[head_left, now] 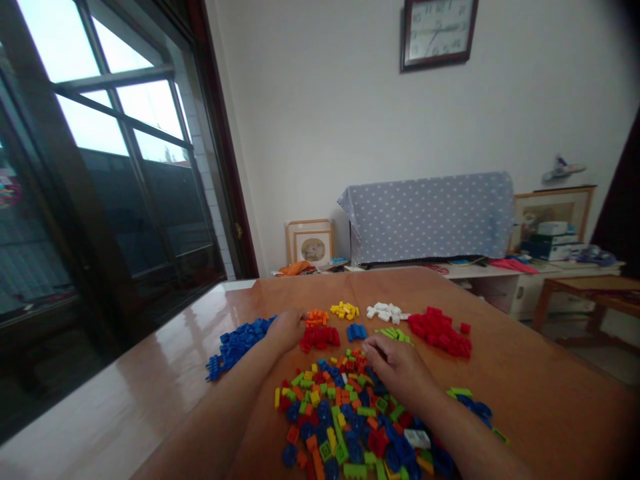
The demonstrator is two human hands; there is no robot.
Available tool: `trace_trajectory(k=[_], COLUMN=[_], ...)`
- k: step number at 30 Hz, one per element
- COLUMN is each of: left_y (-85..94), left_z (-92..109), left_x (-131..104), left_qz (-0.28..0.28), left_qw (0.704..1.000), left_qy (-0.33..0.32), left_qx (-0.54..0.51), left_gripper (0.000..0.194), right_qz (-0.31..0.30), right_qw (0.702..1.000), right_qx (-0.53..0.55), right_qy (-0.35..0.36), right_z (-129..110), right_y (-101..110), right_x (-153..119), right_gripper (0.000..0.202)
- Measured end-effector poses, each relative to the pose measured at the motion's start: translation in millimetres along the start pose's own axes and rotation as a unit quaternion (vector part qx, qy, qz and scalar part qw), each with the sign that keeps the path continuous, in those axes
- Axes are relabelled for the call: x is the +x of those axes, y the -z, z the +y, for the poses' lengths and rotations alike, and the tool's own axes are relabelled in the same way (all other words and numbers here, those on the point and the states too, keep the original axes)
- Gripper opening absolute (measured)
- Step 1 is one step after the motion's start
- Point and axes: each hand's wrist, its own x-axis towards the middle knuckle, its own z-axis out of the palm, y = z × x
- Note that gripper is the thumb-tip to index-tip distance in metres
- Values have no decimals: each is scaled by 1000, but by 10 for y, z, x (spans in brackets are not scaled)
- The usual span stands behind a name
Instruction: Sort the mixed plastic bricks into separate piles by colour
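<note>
My left hand reaches to the orange brick pile, its fingertips at the pile's left edge; whether they pinch a brick is hidden. Beside it lie a blue pile and a small red pile. My right hand is over the upper edge of the mixed brick heap, fingers curled together; anything in them is too small to make out. Near it are a small blue group and a lime green pile. Farther back sit yellow bricks and white bricks.
A large red pile is at the right of the brown table. More blue and green pieces lie beyond my right forearm. Behind the table stand a cloth-covered object and a low cabinet.
</note>
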Motion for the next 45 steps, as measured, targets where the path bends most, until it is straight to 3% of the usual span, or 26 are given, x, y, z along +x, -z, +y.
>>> trace_trajectory(k=[10, 15, 26, 31, 38, 45], left_y=[-229, -324, -97, 16, -81, -122], left_z=[849, 1055, 1047, 970, 763, 656], left_x=[-362, -441, -859, -1015, -1044, -1030], left_qz=[-112, -137, -130, -137, -65, -16], left_qw=[972, 960, 957, 962, 967, 968], left_qy=[-184, -216, -239, -201, -124, -125], left_qx=[-96, -111, -99, -123, -212, -219], left_gripper=[34, 43, 39, 31, 28, 28], right_qz=[107, 113, 21, -49, -118, -120], right_qw=[986, 988, 996, 993, 981, 981], right_qx=[91, 49, -33, -94, -154, -154], right_qy=[-87, -96, -75, -46, 9, -3], right_z=[315, 450, 470, 456, 419, 306], right_y=[11, -8, -29, -90, -139, -64], right_x=[104, 132, 123, 125, 48, 52], right_gripper=[43, 37, 21, 19, 27, 19])
